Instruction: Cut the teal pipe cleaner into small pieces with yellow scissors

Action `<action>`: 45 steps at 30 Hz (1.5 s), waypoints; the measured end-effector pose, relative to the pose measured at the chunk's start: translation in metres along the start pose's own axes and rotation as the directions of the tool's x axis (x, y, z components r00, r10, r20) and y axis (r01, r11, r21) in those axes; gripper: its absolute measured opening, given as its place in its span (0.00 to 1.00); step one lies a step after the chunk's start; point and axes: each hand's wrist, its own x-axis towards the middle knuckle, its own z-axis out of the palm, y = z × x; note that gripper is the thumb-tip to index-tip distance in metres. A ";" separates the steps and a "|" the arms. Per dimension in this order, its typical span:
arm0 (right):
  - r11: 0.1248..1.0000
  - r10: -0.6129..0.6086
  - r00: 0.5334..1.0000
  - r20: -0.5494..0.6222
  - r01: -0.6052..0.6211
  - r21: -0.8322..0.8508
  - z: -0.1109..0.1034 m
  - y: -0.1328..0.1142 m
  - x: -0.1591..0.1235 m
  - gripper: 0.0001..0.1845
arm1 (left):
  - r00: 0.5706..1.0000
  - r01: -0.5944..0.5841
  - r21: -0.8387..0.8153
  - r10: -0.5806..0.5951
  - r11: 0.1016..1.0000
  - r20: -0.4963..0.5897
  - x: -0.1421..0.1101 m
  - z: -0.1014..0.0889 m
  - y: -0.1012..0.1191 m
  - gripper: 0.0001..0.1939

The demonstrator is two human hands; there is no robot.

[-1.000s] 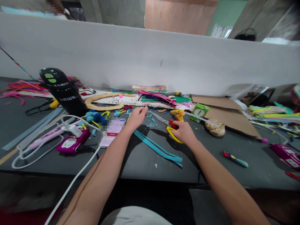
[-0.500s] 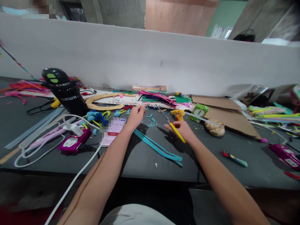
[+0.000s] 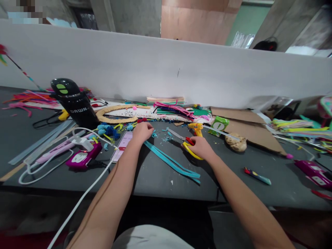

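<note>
My right hand [image 3: 203,147] grips a pair of scissors [image 3: 178,135] with yellow and red handles. Their blades point left over small cut blue bits [image 3: 166,137] on the table. My left hand [image 3: 143,132] rests low by the left edge of those bits, its fingers curled together; whatever they hold is hidden. From just beneath that hand, long light-blue fuzzy pipe cleaners [image 3: 173,166] run across the table toward the front right. A phone with a timer on screen [image 3: 124,147] lies partly under my left forearm.
A yellow glue gun [image 3: 196,128] stands just beyond the scissors, near a green box [image 3: 218,126] and cardboard [image 3: 249,133]. A black bottle [image 3: 77,105] and a purple power strip [image 3: 84,155] with white cables are on the left. A utility knife [image 3: 257,176] lies right.
My left hand has moved down and left, closer to the table. The scissors have turned in my right hand, and their blades now lie lower, pointing more to the left.
</note>
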 end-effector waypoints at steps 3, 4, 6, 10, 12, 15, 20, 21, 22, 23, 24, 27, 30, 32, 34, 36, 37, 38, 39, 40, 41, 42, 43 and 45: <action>1.000 -0.002 0.999 0.032 0.003 -0.029 0.004 -0.005 -0.001 0.24 | 0.998 0.024 -0.099 -0.030 0.995 -0.057 0.001 -0.001 0.004 0.15; 0.999 -0.002 0.999 0.039 0.004 -0.039 0.006 -0.006 -0.002 0.24 | 0.996 0.040 -0.150 -0.051 0.988 -0.068 0.000 -0.002 0.006 0.19; 0.999 -0.011 0.999 0.052 0.014 -0.052 0.007 -0.010 -0.003 0.25 | 0.993 0.045 -0.253 -0.072 0.967 -0.096 0.000 -0.005 0.011 0.24; 0.998 -0.032 0.997 0.071 0.036 -0.061 0.000 -0.016 -0.004 0.27 | 0.985 0.011 -0.378 -0.076 0.926 -0.157 0.000 -0.007 0.018 0.20; 0.994 -0.025 0.995 0.091 0.035 -0.105 -0.008 -0.019 -0.006 0.26 | 0.982 0.020 -0.434 -0.099 0.901 -0.162 0.001 -0.007 0.020 0.18; 0.976 -0.045 0.991 0.126 0.070 -0.205 -0.021 -0.021 -0.017 0.22 | 0.978 0.031 -0.530 -0.135 0.847 -0.159 0.004 -0.006 0.021 0.15; 0.958 -0.029 0.991 0.128 0.064 -0.280 -0.034 -0.001 -0.051 0.14 | 0.959 0.070 -0.659 -0.233 0.749 -0.162 0.007 -0.003 0.021 0.10; 0.961 -0.005 0.995 0.104 0.033 -0.275 -0.036 0.006 -0.057 0.15 | 0.953 0.073 -0.678 -0.253 0.731 -0.169 0.007 -0.002 0.022 0.10; 0.965 0.029 0.995 0.094 -0.003 -0.261 -0.037 0.014 -0.063 0.16 | 0.946 0.072 -0.693 -0.269 0.717 -0.180 0.007 -0.002 0.023 0.10; 0.968 0.067 0.995 0.074 -0.047 -0.248 -0.038 0.023 -0.068 0.19 | 0.940 0.069 -0.703 -0.281 0.708 -0.191 0.007 -0.002 0.024 0.10; 0.968 0.110 0.993 0.048 -0.096 -0.233 -0.040 0.031 -0.073 0.21 | 0.937 0.068 -0.707 -0.288 0.704 -0.197 0.007 -0.001 0.025 0.11; 0.983 0.151 0.988 0.037 -0.147 -0.107 -0.044 0.058 -0.086 0.22 | 0.951 0.058 -0.696 -0.252 0.716 -0.180 0.004 0.001 0.030 0.11; 0.981 0.166 0.981 0.097 -0.175 0.087 -0.047 0.078 -0.100 0.20 | 0.986 -0.008 -0.637 -0.102 0.771 -0.135 -0.005 0.005 0.038 0.10; 0.965 0.210 0.976 0.059 -0.217 0.148 -0.049 0.084 -0.111 0.19 | 0.993 -0.103 -0.533 0.055 0.840 -0.106 -0.014 0.010 0.044 0.11; 0.950 0.251 0.968 0.019 -0.250 0.189 -0.050 0.085 -0.123 0.20 | 0.977 -0.214 -0.408 0.202 0.887 -0.072 -0.023 0.016 0.052 0.12; 0.932 0.331 0.941 -0.075 -0.313 0.180 -0.049 0.084 -0.132 0.21 | 0.945 -0.311 -0.334 0.326 0.890 -0.013 -0.032 0.023 0.059 0.12; 0.926 0.363 0.923 -0.126 -0.341 0.164 -0.048 0.084 -0.135 0.22 | 0.929 -0.346 -0.320 0.370 0.882 0.017 -0.035 0.027 0.062 0.12; 0.921 0.383 0.908 -0.171 -0.362 0.146 -0.047 0.085 -0.137 0.23 | 0.915 -0.370 -0.311 0.402 0.875 0.041 -0.038 0.030 0.065 0.12; 0.919 0.393 0.895 -0.209 -0.374 0.125 -0.047 0.086 -0.138 0.23 | 0.902 -0.390 -0.307 0.428 0.868 0.063 -0.040 0.033 0.067 0.12; 0.918 0.396 0.887 -0.235 -0.383 0.103 -0.046 0.088 -0.139 0.23 | 0.891 -0.403 -0.306 0.446 0.862 0.082 -0.042 0.035 0.068 0.12; 0.917 0.398 0.879 -0.260 -0.392 0.079 -0.045 0.091 -0.138 0.23 | 0.886 -0.409 -0.306 0.455 0.860 0.094 -0.043 0.036 0.069 0.12; 0.914 0.400 0.873 -0.277 -0.401 0.056 -0.045 0.093 -0.136 0.23 | 0.884 -0.409 -0.305 0.457 0.860 0.102 -0.044 0.037 0.069 0.12; 0.913 0.399 0.871 -0.286 -0.408 0.032 -0.044 0.096 -0.134 0.23 | 0.886 -0.405 -0.303 0.452 0.863 0.105 -0.044 0.038 0.069 0.12; 0.913 0.388 0.875 -0.289 -0.408 -0.012 -0.042 0.100 -0.127 0.23 | 0.891 -0.394 -0.296 0.440 0.870 0.109 -0.044 0.038 0.067 0.12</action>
